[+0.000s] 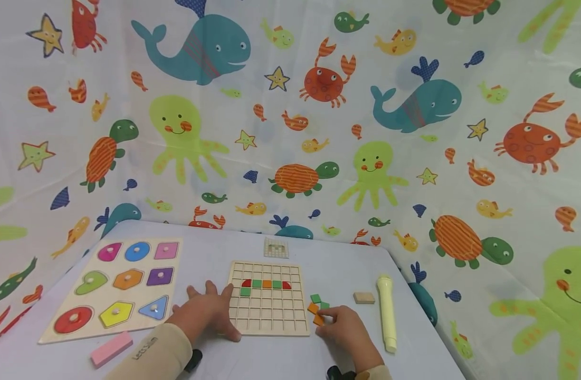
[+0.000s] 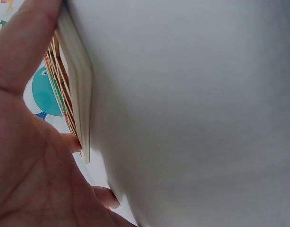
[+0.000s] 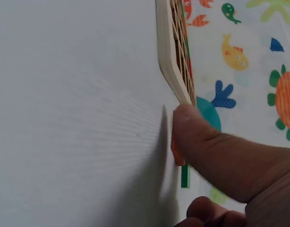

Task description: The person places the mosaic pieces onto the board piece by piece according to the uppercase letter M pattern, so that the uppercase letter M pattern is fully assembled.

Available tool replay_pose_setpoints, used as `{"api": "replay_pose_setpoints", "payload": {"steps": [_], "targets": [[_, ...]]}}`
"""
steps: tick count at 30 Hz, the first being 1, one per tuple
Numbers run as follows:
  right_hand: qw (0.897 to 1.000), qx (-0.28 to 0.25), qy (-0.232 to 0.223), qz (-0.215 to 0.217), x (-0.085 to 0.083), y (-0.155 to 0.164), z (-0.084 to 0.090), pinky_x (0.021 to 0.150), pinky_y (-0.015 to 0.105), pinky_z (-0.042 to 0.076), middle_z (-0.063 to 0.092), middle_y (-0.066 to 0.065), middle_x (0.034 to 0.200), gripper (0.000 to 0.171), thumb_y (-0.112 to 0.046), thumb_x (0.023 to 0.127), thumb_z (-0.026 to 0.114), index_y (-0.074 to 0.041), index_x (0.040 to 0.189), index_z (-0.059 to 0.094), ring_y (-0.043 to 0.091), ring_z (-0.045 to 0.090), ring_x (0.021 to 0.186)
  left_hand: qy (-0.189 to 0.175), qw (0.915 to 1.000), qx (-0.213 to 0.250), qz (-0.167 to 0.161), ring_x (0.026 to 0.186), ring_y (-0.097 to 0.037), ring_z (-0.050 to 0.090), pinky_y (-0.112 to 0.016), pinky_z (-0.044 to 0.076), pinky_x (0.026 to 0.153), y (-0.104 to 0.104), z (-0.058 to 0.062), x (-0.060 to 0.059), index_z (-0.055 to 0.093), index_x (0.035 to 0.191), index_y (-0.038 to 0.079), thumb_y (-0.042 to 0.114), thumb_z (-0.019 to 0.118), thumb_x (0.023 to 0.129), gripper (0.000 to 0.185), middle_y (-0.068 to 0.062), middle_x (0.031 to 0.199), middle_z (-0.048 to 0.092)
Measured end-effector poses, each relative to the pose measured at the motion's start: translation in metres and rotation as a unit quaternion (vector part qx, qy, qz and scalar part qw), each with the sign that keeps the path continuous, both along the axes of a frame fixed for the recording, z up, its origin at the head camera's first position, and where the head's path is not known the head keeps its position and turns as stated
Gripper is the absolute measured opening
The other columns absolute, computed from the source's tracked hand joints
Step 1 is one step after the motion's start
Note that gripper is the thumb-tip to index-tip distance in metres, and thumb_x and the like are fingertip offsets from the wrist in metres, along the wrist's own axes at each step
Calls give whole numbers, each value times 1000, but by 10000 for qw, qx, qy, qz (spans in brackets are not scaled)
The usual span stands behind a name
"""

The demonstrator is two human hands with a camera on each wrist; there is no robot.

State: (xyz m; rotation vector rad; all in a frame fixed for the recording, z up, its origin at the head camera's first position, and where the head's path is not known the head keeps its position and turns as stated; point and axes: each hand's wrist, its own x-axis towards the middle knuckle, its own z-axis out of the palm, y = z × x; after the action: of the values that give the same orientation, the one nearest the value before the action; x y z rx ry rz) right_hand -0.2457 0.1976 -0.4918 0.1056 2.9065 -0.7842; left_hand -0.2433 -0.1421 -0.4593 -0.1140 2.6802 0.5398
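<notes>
Low centre of the head view: square wooden grid board [image 1: 269,298], flat on the smooth grey table [image 1: 328,264], one row part-filled with red, green and orange tiles. Left hand [image 1: 206,312] spread flat, fingers straight, pressing the board's left edge; right hand [image 1: 343,326] pinching a small orange tile [image 1: 318,319] just right of the board, beside loose green and orange tiles [image 1: 317,302]. Fingertips partly hidden in the wrist views; bare tabletop between tiles, wooden block [image 1: 363,297] and pale yellow pen [image 1: 387,311].
</notes>
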Motion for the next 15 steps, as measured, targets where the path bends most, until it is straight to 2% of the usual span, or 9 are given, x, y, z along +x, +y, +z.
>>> {"api": "replay_pose_setpoints", "payload": {"steps": [6, 11, 15], "targets": [[9998, 135, -18, 142, -12, -2, -2, 78, 42, 55, 72, 2, 106, 35, -22, 80, 94, -22, 114, 84, 20, 58, 88, 5, 10000, 49, -16, 148, -78, 2, -95, 10, 108, -1, -2, -1, 39, 164, 19, 60, 100, 58, 129, -39, 169, 12], [9990, 239, -304, 207, -18, -2, 2, 84, 46, 56, 72, 3, 109, 47, -21, 78, 95, -23, 123, 81, 21, 58, 90, 18, 10000, 79, -57, 148, -78, 1, -96, 10, 107, -1, -5, -3, 38, 165, 19, 61, 100, 58, 130, -40, 169, 11], [9971, 409, -496, 399, -21, 1, 6, 77, 41, 52, 67, 3, 100, 51, -21, 79, 96, -25, 127, 80, 22, 55, 87, 1, 10000, 75, -35, 148, -78, 1, -95, 10, 108, -1, -3, -2, 38, 165, 19, 62, 100, 58, 130, -40, 169, 10]]}}
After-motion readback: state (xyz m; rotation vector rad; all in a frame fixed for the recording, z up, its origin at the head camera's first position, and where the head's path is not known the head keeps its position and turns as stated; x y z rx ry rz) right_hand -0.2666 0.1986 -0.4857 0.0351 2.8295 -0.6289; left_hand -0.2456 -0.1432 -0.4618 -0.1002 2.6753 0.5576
